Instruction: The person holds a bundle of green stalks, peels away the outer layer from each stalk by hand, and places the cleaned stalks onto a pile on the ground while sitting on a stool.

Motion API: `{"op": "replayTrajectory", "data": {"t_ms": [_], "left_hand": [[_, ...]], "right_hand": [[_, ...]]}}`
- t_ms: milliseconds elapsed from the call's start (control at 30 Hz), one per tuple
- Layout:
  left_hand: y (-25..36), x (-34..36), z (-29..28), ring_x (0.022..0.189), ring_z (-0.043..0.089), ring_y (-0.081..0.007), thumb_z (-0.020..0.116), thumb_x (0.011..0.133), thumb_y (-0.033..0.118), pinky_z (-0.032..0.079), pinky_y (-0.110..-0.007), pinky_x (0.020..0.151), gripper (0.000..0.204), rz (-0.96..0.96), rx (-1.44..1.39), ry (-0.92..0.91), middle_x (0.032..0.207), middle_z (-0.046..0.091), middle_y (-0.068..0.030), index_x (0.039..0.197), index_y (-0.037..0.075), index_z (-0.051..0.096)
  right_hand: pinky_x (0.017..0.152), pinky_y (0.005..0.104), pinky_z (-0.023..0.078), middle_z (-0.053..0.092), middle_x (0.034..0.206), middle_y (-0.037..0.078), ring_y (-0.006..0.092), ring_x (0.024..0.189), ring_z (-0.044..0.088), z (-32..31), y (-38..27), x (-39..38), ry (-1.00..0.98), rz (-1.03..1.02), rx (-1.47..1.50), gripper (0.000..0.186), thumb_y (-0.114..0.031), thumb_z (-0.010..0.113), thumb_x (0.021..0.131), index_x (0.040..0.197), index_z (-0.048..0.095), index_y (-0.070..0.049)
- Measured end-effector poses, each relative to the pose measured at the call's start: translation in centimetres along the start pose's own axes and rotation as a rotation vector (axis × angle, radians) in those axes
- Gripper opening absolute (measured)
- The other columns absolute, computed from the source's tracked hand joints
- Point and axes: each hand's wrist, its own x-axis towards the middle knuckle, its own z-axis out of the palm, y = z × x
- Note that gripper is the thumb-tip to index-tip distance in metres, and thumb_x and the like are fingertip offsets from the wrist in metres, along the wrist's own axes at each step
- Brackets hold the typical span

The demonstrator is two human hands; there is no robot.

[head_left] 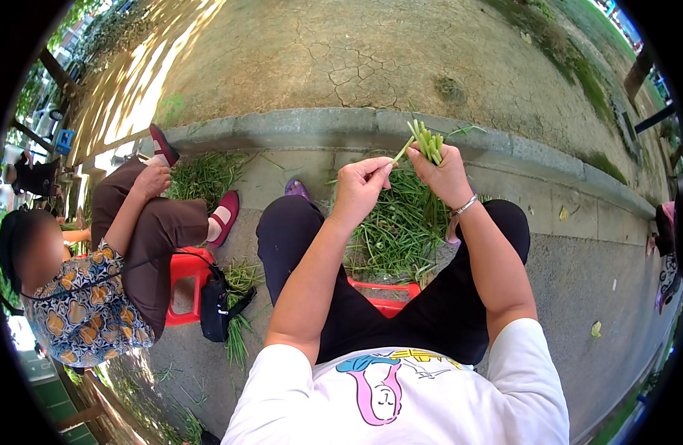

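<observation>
At far left, we see a seated co-worker point(89, 315), a red stool point(180, 317) and, just beside it, a black bag point(215, 315). Our left hand point(358, 187) pinches a single green stalk point(402, 152) between thumb and fingertip. Below, on the ground between our legs, lies a pile of green stems point(402, 230). Our right hand point(444, 175) is closed around a bundle of stalks point(430, 142), which projects past the fingers.

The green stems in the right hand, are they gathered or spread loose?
Gathered: the right hand grips the green stems in one bunch, their ends clustered together.
</observation>
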Motion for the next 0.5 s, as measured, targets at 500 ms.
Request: {"op": "replayTrajectory", "data": {"t_ms": [500], "left_hand": [[0.7,-0.1,-0.3,0.049,0.037,-0.0015,0.047,0.09,0.013,0.027,-0.017,0.045,0.018,-0.053,-0.064,-0.059,0.06,0.053,0.0018,0.093,0.003,0.061]], "right_hand": [[0.042,0.0189,0.034,0.051,0.059,-0.004,0.0028,0.049,0.044,0.2,-0.6,0.0,-0.027,0.149,0.206,0.012,-0.013,0.062,0.082,0.086,0.061,-0.002]]}}
